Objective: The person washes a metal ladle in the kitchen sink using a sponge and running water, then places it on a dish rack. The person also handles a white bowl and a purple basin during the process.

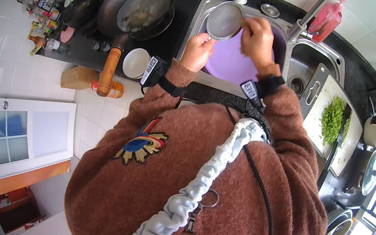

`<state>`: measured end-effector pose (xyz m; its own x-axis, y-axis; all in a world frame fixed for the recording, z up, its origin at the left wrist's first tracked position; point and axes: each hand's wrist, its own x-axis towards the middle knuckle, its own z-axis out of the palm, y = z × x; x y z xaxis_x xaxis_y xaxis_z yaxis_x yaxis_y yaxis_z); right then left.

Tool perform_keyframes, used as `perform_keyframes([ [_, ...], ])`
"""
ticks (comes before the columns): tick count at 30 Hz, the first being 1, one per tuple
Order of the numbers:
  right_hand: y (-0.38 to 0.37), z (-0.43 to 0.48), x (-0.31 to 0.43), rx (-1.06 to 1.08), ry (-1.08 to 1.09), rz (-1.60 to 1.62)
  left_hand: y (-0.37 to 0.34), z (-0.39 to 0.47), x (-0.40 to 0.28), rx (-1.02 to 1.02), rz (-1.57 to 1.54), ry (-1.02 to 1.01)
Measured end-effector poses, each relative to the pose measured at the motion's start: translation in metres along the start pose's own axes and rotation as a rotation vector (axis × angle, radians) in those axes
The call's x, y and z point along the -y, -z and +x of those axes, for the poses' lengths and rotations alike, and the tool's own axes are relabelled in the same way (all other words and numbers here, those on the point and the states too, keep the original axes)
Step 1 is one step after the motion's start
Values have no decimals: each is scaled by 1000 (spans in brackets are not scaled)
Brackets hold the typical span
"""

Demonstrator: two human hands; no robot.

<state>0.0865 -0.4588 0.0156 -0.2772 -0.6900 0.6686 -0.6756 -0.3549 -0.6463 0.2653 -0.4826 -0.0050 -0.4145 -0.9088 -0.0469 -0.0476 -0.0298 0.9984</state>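
Observation:
A round fine-mesh strainer [225, 21] is held up over the left sink bowl, its mesh facing me. My left hand [198, 52] pinches it at the lower edge, where thumb and fingers close on the rim or a short handle. Blurred by motion, my right hand [258, 41] has its fingers curled at the strainer's right rim. Whether those fingers grip the rim or hold something small is hidden. Beneath both hands, a purple plastic basin [233, 63] sits in the stainless steel sink [198, 17].
Left of the sink stand a wok [110, 9] with a wooden handle and a white bowl [135, 63]. A faucet [300, 26] and a pink pump bottle [327, 21] are behind. At right, a cutting board [321, 99] bears chopped greens [331, 120] and a knife [336, 143].

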Motion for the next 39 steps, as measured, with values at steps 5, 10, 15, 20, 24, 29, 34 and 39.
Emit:
perform_keyframes([
  [5, -19, -35, 8, 161, -56, 32, -3, -1, -9, -23, 34, -1],
  [10, 4, -6, -12, 28, -72, -34, 1, -5, -14, 13, -209, 146],
  [15, 26, 31, -13, -105, -42, -37, 3, -3, -16, 47, -152, 239],
  [20, 11, 26, 24, 22, 181, -304, -16, -6, -20, 72, -124, 145],
  [24, -20, 18, 33, -105, 112, -203, -23, -8, -23, 90, -25, 46],
  [29, -20, 2, 18, 324, 271, -85, -14, -10, -22, 89, 73, 113],
  [34, 10, 10, 27, 254, 50, -111, -19, -12, -16, 118, -13, 145],
  [39, -15, 11, 36, 118, 249, -94, -21, 1, -1, 75, 33, 85],
])
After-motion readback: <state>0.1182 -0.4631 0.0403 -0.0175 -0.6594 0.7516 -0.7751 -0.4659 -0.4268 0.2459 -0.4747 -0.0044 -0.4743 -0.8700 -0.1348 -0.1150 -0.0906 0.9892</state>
